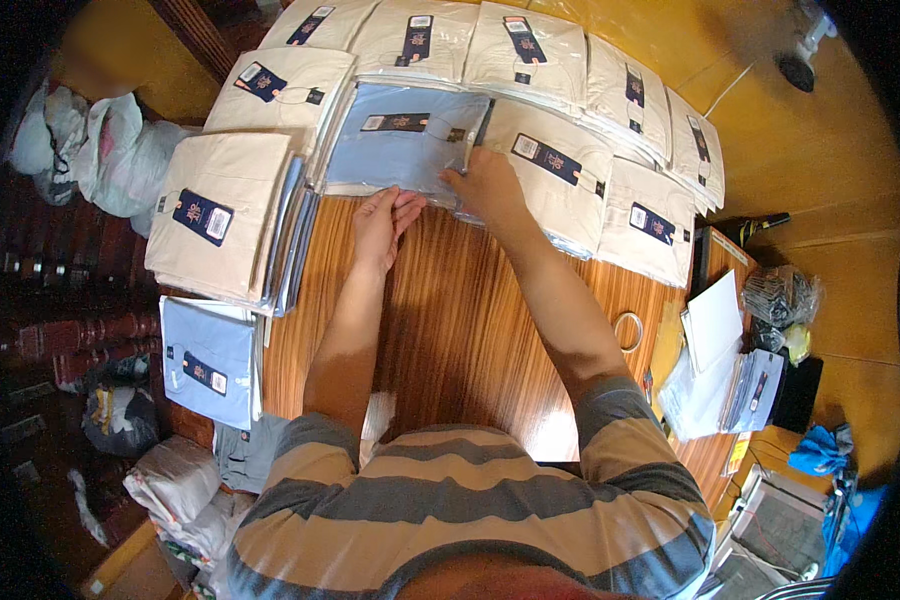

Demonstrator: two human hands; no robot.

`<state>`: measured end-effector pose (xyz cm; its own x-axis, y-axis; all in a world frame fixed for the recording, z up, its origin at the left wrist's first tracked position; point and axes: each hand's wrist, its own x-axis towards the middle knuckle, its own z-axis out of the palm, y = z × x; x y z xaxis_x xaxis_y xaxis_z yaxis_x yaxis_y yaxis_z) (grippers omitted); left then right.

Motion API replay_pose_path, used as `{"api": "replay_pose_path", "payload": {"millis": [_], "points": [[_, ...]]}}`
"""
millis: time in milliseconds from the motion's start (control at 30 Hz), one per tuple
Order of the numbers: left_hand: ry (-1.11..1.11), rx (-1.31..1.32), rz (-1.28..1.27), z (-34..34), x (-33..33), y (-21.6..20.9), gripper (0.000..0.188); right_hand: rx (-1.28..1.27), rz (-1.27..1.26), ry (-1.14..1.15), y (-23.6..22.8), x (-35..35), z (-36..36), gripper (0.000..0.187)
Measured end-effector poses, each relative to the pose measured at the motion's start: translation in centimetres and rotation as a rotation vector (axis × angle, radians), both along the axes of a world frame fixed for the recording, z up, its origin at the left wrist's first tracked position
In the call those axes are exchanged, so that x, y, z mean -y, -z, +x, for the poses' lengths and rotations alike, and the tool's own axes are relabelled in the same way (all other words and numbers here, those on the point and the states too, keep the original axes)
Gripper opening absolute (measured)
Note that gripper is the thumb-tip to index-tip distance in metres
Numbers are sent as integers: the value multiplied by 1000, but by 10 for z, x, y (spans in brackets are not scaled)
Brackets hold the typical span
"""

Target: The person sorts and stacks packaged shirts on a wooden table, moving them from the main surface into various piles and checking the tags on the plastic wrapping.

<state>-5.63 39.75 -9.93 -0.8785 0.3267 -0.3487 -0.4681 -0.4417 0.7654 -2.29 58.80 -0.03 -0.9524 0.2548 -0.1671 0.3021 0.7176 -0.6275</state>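
Note:
A folded blue garment (395, 152) in clear plastic, with a dark hang tag, lies on a stack at the far middle of the wooden table (450, 320). At its near edge, my left hand (382, 228) pinches the plastic between thumb and fingers. My right hand (490, 190) is closed on its near right corner, the fingertips partly hidden. Beside my right hand sits a stack of packed cream garments (515, 135). Another cream stack (185, 170), with blue ones beneath it, stands left of my left hand.
More packed cream garments (410, 65) line the far side. A packed blue garment (225, 345) lies at the left edge. Right of my forearm is a tape roll (628, 332). Papers (715, 320) and another blue packet (753, 390) are at the right. Plastic bags (120, 150) stand far left.

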Motion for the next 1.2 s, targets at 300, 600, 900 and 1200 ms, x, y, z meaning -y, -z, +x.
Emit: {"api": "replay_pose_path", "payload": {"millis": [300, 600, 900, 1200], "points": [[-134, 46, -74, 7, -32, 7, 24, 118, 544, -147, 10, -2, -19, 45], [-181, -163, -261, 11, -44, 26, 21, -223, 684, -281, 57, -9, -3, 67], [-71, -215, -227, 29, -19, 28, 15, -47, 715, -453, 27, 1, -13, 81], [72, -580, -611, 48, -31, 34, 17, -444, 423, -274, 4, -34, 7, 70]]}}
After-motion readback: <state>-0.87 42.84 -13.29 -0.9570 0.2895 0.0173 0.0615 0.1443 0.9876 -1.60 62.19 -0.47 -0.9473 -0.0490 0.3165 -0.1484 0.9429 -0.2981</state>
